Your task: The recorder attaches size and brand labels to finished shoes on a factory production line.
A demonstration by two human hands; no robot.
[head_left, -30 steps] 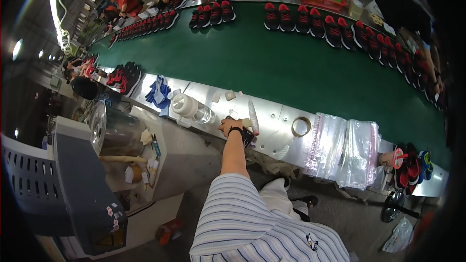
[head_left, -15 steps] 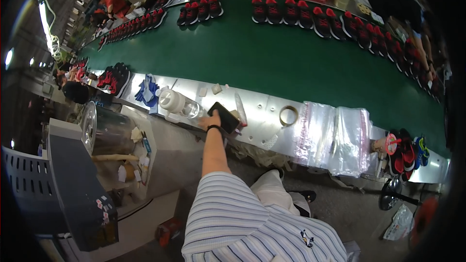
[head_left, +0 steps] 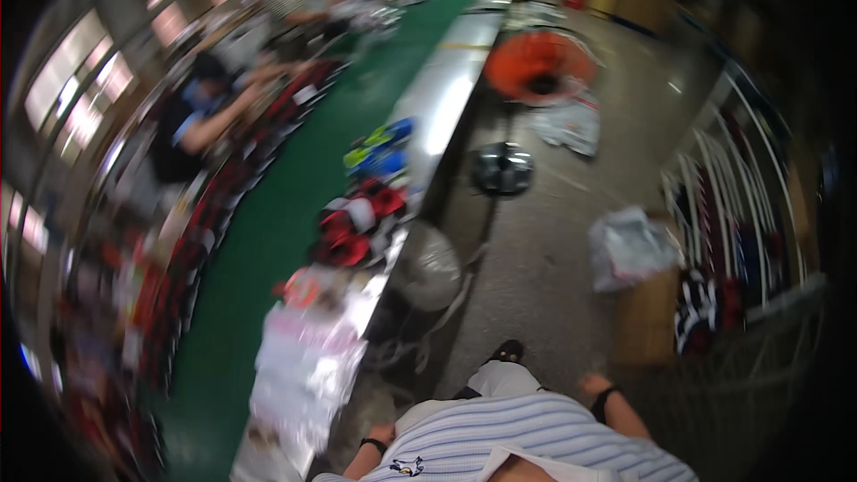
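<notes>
My left hand [head_left: 384, 431] hangs low beside the bench edge, a dark band on its wrist. Its fingers are smeared and partly hidden, so what it may hold does not show. Out to my right side is my right hand [head_left: 593, 384], also with a dark band; its fingers are too blurred to read. Nearest to my left hand, clear plastic bags [head_left: 299, 375] lie in a stack on the metal bench [head_left: 453, 80]. Beyond them are an orange-red cup lid [head_left: 301, 287], red and black shoes [head_left: 353, 228] and blue and green shoes [head_left: 382, 150].
A green conveyor belt [head_left: 299, 183] runs along my left, lined with shoes. Across it, a person [head_left: 201, 120] works. An orange fan [head_left: 538, 67] stands in the aisle ahead on a round base [head_left: 503, 170]. Right of me are a cardboard box [head_left: 644, 326], a plastic bag [head_left: 632, 248] and a rack [head_left: 732, 205].
My view has swung right, from facing the belt to looking along the aisle. My left hand, earlier at a black phone on the bench, is now low at my side. My right hand has come into view.
</notes>
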